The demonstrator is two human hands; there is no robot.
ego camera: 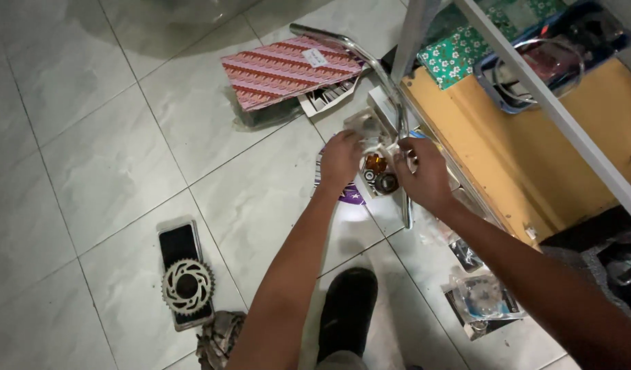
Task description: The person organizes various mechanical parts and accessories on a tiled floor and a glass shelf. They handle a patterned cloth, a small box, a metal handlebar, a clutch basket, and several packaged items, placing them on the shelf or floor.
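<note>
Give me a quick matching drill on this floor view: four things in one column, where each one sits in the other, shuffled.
Things:
1. sprocket
2. striped box
3. small parts container
4. shoe

Places:
A. between the left hand and right hand
B. on the phone, lower left
C. bottom centre, between the forearms
D. on the tiles at the top, left of the metal tube

Pairs: 1-B, 2-D, 3-A, 4-C

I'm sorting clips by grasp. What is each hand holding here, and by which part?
Both the left hand and the right hand grip a small clear box of parts at its opposite sides; exact finger placement is unclear.
</note>
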